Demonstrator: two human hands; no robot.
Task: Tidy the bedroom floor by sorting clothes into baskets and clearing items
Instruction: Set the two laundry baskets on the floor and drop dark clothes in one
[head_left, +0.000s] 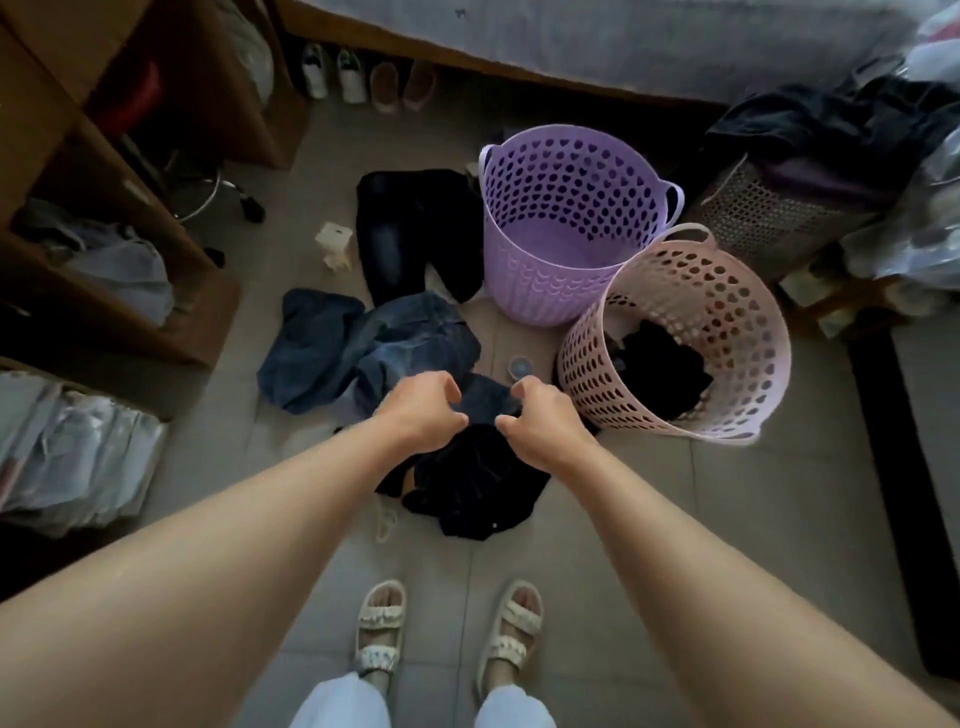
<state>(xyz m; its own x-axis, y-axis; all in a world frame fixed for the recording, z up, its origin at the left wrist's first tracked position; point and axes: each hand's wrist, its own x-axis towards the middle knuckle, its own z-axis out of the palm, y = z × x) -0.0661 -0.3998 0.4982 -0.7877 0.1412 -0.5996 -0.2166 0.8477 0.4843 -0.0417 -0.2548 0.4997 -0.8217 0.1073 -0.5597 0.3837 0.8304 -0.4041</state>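
My left hand (421, 410) and my right hand (540, 421) are close together, fingers curled, pinching the top edge of a black garment (472, 483). It spreads out on the tiled floor below them. Just beyond the hands lies a crumpled pile of blue jeans (374, 348), and further back are dark trousers (410, 228). A purple basket (545, 280) stands upright and looks empty. Next to it, right of my hands, a pink basket (587, 364) holds dark clothes (660, 369).
A small round lid (519, 367) and a white block (335, 244) lie on the floor. Shoes (332, 73) line the bed's edge. A wooden desk (130, 218) and wheeled stool (218, 192) stand left. A brown hamper (769, 213) heaped with clothes stands right. My sandalled feet (379, 629) are below.
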